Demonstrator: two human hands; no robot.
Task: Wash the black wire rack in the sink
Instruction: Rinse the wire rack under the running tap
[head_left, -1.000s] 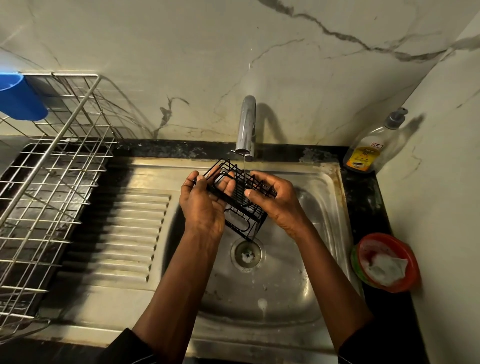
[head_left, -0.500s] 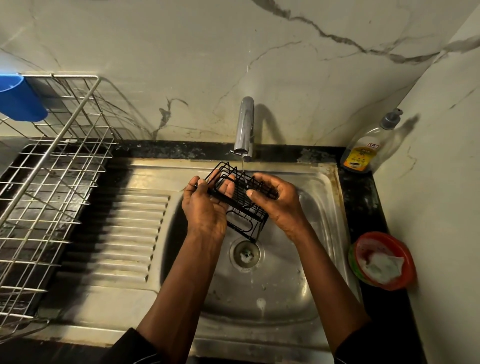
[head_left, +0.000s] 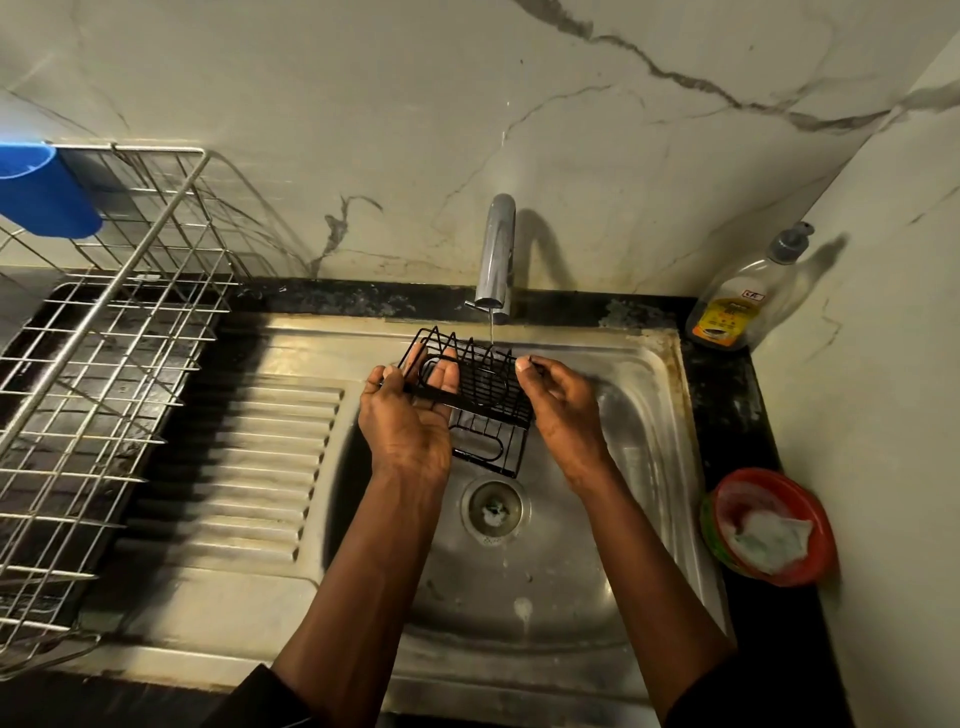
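Blue cup (head_left: 44, 192) is showing at far left. The left hand (head_left: 408, 421) is gripping the left end of the black wire rack (head_left: 485, 392) above the sink (head_left: 644, 441), under the tap (head_left: 496, 254) and its trickle; the right hand (head_left: 563, 410) is pinching its right edge.

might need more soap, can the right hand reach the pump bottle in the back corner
Probably yes: nothing stands between the right hand and the pump bottle on the counter, but that hand holds the black wire rack and would have to let go first.
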